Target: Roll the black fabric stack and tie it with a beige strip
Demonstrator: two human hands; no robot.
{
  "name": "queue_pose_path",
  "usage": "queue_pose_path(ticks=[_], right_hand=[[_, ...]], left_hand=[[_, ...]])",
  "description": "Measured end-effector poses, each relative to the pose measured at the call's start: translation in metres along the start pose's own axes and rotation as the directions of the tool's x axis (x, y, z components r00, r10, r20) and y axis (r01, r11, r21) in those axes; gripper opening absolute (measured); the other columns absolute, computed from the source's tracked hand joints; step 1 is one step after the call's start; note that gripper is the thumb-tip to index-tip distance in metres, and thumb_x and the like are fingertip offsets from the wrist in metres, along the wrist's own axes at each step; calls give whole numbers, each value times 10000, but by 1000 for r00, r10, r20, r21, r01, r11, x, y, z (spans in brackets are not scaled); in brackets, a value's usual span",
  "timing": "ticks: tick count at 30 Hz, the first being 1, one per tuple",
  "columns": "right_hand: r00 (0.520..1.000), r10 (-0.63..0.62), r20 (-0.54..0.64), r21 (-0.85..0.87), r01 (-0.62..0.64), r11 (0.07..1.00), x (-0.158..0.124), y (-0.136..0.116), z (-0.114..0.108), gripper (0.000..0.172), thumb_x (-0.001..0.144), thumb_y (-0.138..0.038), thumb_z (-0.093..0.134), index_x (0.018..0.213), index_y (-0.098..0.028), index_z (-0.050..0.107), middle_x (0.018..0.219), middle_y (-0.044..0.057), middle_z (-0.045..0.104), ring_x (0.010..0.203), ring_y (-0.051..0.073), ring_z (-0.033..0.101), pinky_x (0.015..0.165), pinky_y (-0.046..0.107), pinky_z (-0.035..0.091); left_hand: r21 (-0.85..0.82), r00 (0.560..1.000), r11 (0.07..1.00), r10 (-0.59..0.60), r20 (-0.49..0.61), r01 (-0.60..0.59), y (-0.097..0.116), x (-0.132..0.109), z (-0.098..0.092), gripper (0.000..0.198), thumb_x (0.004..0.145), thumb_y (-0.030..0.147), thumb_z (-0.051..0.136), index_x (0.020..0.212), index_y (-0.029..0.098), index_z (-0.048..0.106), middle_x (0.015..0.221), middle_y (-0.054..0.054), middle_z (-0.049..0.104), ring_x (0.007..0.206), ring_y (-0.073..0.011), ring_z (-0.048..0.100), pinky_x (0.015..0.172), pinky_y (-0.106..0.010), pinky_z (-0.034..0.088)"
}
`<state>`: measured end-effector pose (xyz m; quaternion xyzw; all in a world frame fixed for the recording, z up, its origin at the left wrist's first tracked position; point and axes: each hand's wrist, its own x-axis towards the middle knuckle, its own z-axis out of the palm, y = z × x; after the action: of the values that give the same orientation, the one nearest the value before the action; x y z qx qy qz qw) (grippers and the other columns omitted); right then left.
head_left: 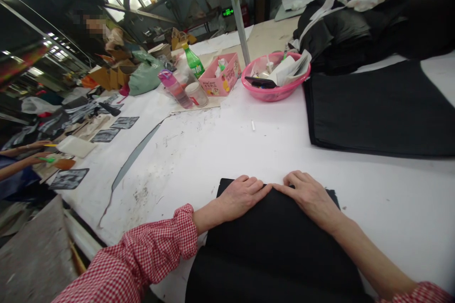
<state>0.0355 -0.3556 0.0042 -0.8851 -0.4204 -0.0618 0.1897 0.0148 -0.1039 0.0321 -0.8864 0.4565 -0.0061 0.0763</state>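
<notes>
The left hand and right hand rest at the far edge of smooth black fabric, near and central, fingers close together, index tips meeting; whether either pinches it, I cannot tell. Smudged white tabletop stretches beyond to a rounded pink plastic basket. Rightward, straight-edged black panels lie stacked.

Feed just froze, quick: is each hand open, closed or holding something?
Left hand: touching the black fabric at its far edge; grip unclear.
Right hand: touching the same edge; grip unclear.
</notes>
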Motion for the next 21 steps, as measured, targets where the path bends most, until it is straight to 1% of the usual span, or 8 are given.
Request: queue_pose_path(ticks=[2, 5, 9, 14, 17, 19, 21], right_hand=[[1000, 9, -23, 20, -9, 1000, -2, 3, 0, 325, 946, -155, 516, 1238, -267, 604, 938, 59, 554, 878, 214, 490, 772, 350, 404], [998, 42, -43, 64, -39, 997, -8, 9, -3, 268, 964, -198, 509, 1192, -280, 624, 933, 54, 560, 885, 210, 491, 783, 347, 400], [998, 64, -29, 74, -61, 995, -16, 14, -6, 253, 967, -202, 507, 1171, -291, 627, 935, 52, 548, 886, 207, 482, 788, 345, 392], [999, 37, 13, 9, -37, 999, -19, 11, -6, 360, 951, -146, 511, 1262, -313, 578, 953, 53, 521, 878, 206, 472, 795, 350, 395], [1000, 11, 14, -42, -11, 999, -18, 8, -6, 368, 950, -146, 493, 1276, -297, 573, 937, 56, 517, 856, 210, 467, 783, 353, 399], [1000, -2, 0, -75, 2, 997, -17, 5, -6, 354, 954, -151, 469, 1266, -275, 582, 918, 60, 516, 845, 215, 464, 767, 355, 401], [1000, -8, -13, -95, 6, 995, -16, 3, -6, 341, 955, -155, 461, 1251, -261, 592, 908, 63, 517, 836, 219, 465, 760, 359, 401]], left_hand=[[-3, 1000, 1000, -10, -1, 10, 0, 1, -1, 409, 1013, 184, 326, 1418, 140, 359, 1076, -95, 569, 957, -208, 525, 812, -364, 410], [-22, 1000, 999, -24, -10, 23, 1, 1, -1, 408, 1016, 184, 316, 1421, 154, 357, 1087, -90, 565, 969, -209, 520, 819, -361, 398], [-40, 1000, 999, -22, 4, 22, 0, 1, -2, 442, 1000, 193, 364, 1440, 173, 331, 1093, -87, 554, 970, -213, 512, 828, -359, 391], [-30, 1000, 999, -19, 24, 20, -1, 4, -3, 469, 995, 199, 378, 1458, 211, 308, 1052, -72, 545, 925, -209, 506, 809, -363, 394], [-25, 999, 999, -23, 22, 24, 0, 6, -4, 447, 1003, 198, 368, 1448, 214, 319, 1056, -73, 546, 935, -206, 507, 811, -360, 397], [-21, 1000, 1000, -15, 7, 15, 2, 8, -5, 420, 1009, 194, 361, 1429, 187, 342, 1091, -85, 547, 992, -211, 505, 847, -364, 396], [-15, 1000, 1000, 18, -5, -18, 4, 11, -7, 394, 1011, 177, 351, 1402, 133, 365, 1110, -98, 550, 1027, -210, 503, 869, -357, 396]])
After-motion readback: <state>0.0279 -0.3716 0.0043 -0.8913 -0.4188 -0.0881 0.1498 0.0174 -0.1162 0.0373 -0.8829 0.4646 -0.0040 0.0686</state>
